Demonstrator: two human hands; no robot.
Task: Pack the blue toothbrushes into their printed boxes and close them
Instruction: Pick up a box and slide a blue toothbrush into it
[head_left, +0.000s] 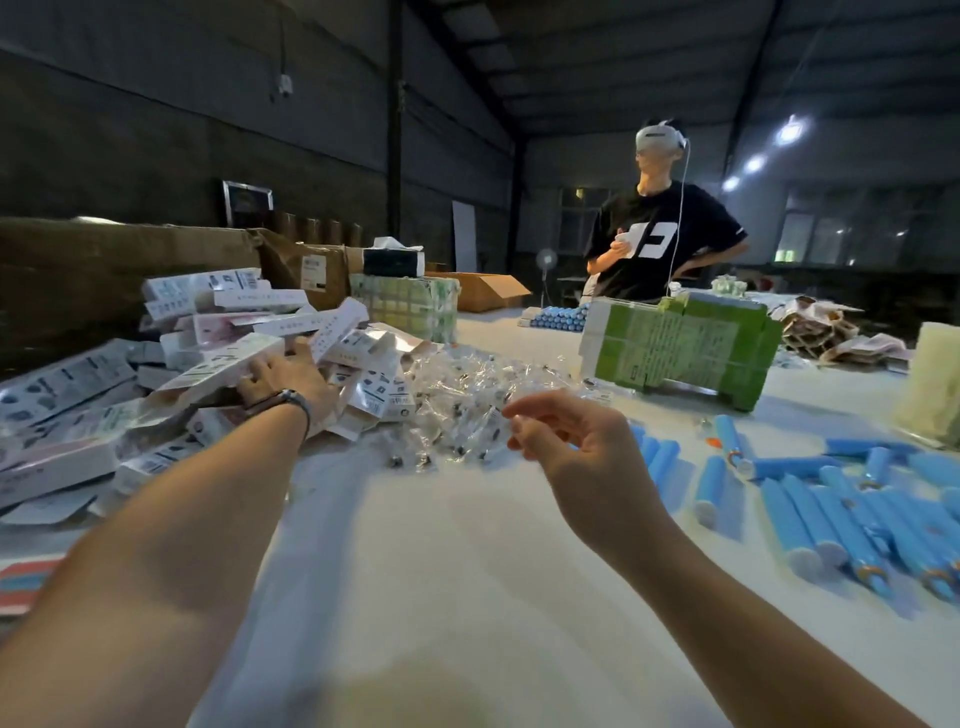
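Observation:
A heap of white printed boxes (171, 353) covers the left side of the white table (441, 545). My left hand (288, 382) reaches into that heap, and its fingers curl round the end of one long printed box (218, 371). Above the table's middle hovers my right hand (566, 436), fingers loosely curled and holding nothing. It is just right of a pile of small clear plastic packets (462, 400). Several blue toothbrushes (831, 509) lie loose on the table to the right of my right hand.
A green-and-white carton stack (680, 348) stands at the middle right, with more blue items (558, 318) behind it. Brown cardboard boxes (311, 270) line the back left. A person in a black shirt (660, 244) stands beyond the table.

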